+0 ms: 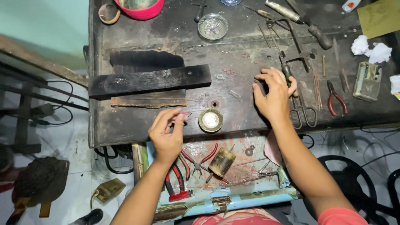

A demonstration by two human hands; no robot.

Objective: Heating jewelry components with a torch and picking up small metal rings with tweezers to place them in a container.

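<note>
A crumpled white paper [366, 49] lies at the dark counter [125, 125]'s far right. The left hand [166, 131] pinches a thin reddish wire piece [186, 112], pointing right toward a round brass dish [210, 120]. The right hand [273, 93], fingers curled, presses the counter beside scissors [302, 112]

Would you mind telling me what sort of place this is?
Probably a small metalworking or jewellery workbench: a scorched dark bench top, red-handled pliers, scissors, and a drawer full of hand tools.
</note>
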